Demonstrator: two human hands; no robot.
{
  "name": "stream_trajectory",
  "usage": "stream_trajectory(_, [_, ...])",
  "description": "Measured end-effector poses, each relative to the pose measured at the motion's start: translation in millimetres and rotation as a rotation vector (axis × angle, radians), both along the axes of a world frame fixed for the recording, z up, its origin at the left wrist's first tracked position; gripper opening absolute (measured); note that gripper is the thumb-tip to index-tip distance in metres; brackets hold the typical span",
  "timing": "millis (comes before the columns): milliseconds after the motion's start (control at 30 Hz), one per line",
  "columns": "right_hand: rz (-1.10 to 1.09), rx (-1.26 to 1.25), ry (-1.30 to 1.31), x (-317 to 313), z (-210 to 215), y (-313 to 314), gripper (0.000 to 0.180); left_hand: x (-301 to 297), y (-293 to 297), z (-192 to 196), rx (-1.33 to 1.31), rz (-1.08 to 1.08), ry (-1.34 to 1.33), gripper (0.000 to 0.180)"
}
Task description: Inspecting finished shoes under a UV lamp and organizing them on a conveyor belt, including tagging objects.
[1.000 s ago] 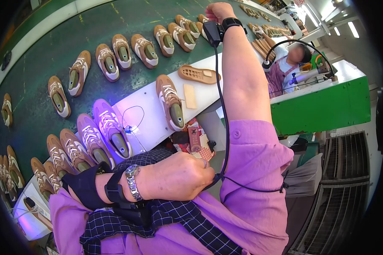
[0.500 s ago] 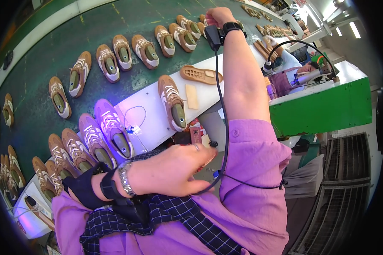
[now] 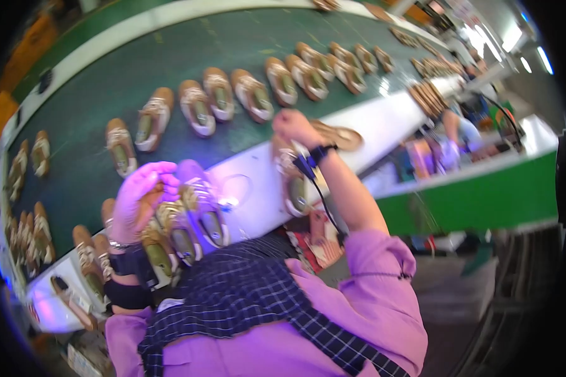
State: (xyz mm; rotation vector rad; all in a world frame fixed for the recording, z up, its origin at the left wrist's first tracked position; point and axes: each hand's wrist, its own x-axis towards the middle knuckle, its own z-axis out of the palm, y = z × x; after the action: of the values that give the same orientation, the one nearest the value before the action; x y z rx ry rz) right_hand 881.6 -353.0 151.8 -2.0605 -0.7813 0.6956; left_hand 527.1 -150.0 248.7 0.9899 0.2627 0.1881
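Note:
My left hand (image 3: 138,202) is raised over the row of brown-and-white lace-up sneakers on the left, its fingers curled but apart and nothing visible in them. Beside it, a sneaker (image 3: 205,204) is lit purple. My right hand (image 3: 295,127) is closed above the toe of a single sneaker (image 3: 294,190) on the white bench (image 3: 258,179). Blur and the hand itself hide whatever its fingers may hold. A tan shoe sole (image 3: 344,137) lies just beyond my right wrist, partly covered.
A green conveyor belt (image 3: 170,56) carries several more sneakers past the bench. To the right stands a green-sided table (image 3: 471,195), with another person (image 3: 453,129) behind it. A cable (image 3: 327,204) hangs from my right wrist. Red-and-white material (image 3: 317,242) lies below the bench edge.
My right hand has drawn back from far over the belt to the sneaker on the bench. My left hand has swung left from in front of my body to the row of sneakers. The view has shifted.

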Motion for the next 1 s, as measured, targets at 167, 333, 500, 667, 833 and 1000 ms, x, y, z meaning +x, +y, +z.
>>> stream_trajectory(167, [0.123,-0.004,0.164,-72,-29,30,0.025,-47,22,-26,0.003,0.263,0.126,0.037])
stream_trajectory(333, [0.130,-0.026,0.311,-92,-33,74,0.031,-98,6,-54,-0.072,0.508,0.213,0.032])
stream_trajectory(500, [0.147,0.045,0.407,-100,-35,155,0.036,-131,-17,-73,-0.092,0.668,0.219,0.028])
stream_trajectory(667, [0.311,0.036,0.463,-144,-54,260,0.047,-150,-25,-90,-0.133,0.803,0.278,0.028])
stream_trajectory(833, [0.387,-0.087,0.163,-225,-80,358,0.062,-165,-41,-107,-0.149,0.924,0.284,0.029])
stream_trajectory(1000, [0.151,-0.091,-0.005,-296,-109,385,0.086,-180,-62,-108,-0.203,0.950,0.258,0.028])
